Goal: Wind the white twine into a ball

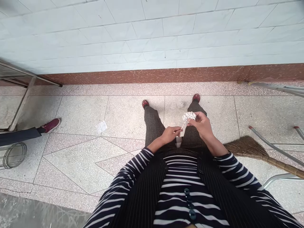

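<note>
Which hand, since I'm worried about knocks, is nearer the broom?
Right. The right hand holds the white bundle, left of the broom in view; the left hand, pinching a strand, is farther left.

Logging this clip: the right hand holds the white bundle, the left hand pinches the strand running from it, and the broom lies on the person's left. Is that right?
Not quite: the broom lies on the person's right, as the head view shows. The rest stands: the right hand holds the white bundle, and the left hand pinches the strand running from it.
</note>
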### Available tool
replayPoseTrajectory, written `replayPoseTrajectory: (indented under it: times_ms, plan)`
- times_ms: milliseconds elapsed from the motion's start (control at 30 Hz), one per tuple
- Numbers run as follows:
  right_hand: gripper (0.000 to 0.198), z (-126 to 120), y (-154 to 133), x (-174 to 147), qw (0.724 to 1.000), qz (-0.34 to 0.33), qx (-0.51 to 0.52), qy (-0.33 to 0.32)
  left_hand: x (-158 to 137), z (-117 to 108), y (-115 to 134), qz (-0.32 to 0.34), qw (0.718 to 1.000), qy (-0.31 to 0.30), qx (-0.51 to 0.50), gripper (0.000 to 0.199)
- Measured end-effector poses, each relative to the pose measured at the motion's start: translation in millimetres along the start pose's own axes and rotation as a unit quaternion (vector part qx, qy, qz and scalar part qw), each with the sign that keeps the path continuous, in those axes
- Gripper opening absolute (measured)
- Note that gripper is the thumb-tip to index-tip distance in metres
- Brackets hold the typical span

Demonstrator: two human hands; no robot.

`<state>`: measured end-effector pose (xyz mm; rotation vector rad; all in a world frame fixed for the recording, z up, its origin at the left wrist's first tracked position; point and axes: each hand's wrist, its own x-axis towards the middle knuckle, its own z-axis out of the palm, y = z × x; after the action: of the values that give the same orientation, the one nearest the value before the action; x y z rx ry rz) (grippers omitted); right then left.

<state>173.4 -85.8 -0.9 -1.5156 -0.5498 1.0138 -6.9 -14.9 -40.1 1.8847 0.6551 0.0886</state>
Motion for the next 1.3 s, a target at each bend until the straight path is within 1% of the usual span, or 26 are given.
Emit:
replayPoseTrajectory:
  times_ms: [33,67,100,167,233,267,367,433,467,533,600,633,700,767,833,900,967,1033,1100,1133,1167,1200,1233,1267,1300]
  plan:
    - [0.037,-2,6,5,0.998,-0.025,-0.058,0.016,-2,-1,3,0.006,1.0,-0.009,0.024,0.04]
    - [0.035,-3,12,8,0.99,-0.046,-0.131,0.023,-4,-2,7,0.01,0.998,-0.011,0.057,0.04]
    - [0.032,-4,18,10,0.976,-0.059,-0.211,0.014,-5,-4,10,0.014,0.995,-0.01,0.102,0.038]
    - [0.026,-3,28,10,0.936,-0.061,-0.342,-0.047,-6,-10,15,0.03,0.977,-0.002,0.211,0.032]
    - [0.027,0,36,6,0.907,-0.042,-0.399,-0.128,-7,-16,18,0.063,0.95,-0.006,0.306,0.025]
    - [0.028,2,38,4,0.9,-0.034,-0.405,-0.159,-7,-19,18,0.083,0.937,-0.015,0.34,0.023]
    - [0.025,3,40,1,0.892,-0.012,-0.395,-0.218,-6,-27,16,0.134,0.906,-0.044,0.4,0.024]
    - [0.022,-1,37,1,0.887,0.012,-0.377,-0.267,-5,-33,13,0.16,0.893,-0.054,0.418,0.025]
    - [0.022,-3,34,1,0.882,0.023,-0.366,-0.295,-5,-36,11,0.17,0.891,-0.054,0.418,0.026]
    - [0.03,-9,26,-1,0.879,0.064,-0.306,-0.359,-3,-43,7,0.176,0.899,-0.036,0.399,0.027]
    - [0.04,-13,17,-6,0.887,0.132,-0.179,-0.405,-3,-48,3,0.165,0.922,-0.005,0.351,0.028]
    - [0.043,-14,13,-9,0.892,0.166,-0.101,-0.409,-2,-49,1,0.156,0.935,0.01,0.32,0.027]
    - [0.045,-13,5,-15,0.899,0.206,0.038,-0.383,0,-46,-2,0.139,0.956,0.029,0.258,0.027]
    - [0.046,-9,-3,-20,0.912,0.199,0.112,-0.342,3,-37,-5,0.12,0.968,0.036,0.216,0.027]
    - [0.044,-5,-9,-21,0.927,0.183,0.143,-0.296,7,-25,-7,0.094,0.976,0.032,0.196,0.025]
    - [0.041,-2,-14,-19,0.948,0.171,0.135,-0.23,9,-12,-8,0.067,0.978,0.026,0.196,0.023]
    - [0.039,-1,-15,-14,0.97,0.161,0.102,-0.153,6,-3,-6,0.053,0.975,0.025,0.212,0.023]
    - [0.042,-3,-11,-8,0.984,0.141,0.065,-0.082,-1,2,-2,0.059,0.97,0.025,0.235,0.028]
    - [0.045,-6,-2,-2,0.995,0.099,0.015,-0.025,-8,3,4,0.077,0.961,0.021,0.264,0.03]
    - [0.045,-6,3,1,0.997,0.068,-0.03,-0.001,-12,3,7,0.087,0.956,0.018,0.28,0.028]
    - [0.043,-7,8,3,0.995,0.035,-0.091,0.02,-14,2,10,0.095,0.95,0.018,0.298,0.026]
    - [0.04,-6,13,5,0.985,0.005,-0.169,0.028,-15,0,13,0.104,0.942,0.017,0.318,0.025]
    - [0.036,-4,18,6,0.969,-0.016,-0.248,0.019,-16,-2,15,0.111,0.934,0.016,0.338,0.024]
    - [0.032,-3,22,7,0.949,-0.026,-0.314,-0.008,-16,-5,16,0.119,0.926,0.017,0.358,0.024]
    - [0.029,0,25,6,0.931,-0.024,-0.36,-0.047,-15,-8,17,0.128,0.918,0.016,0.376,0.025]
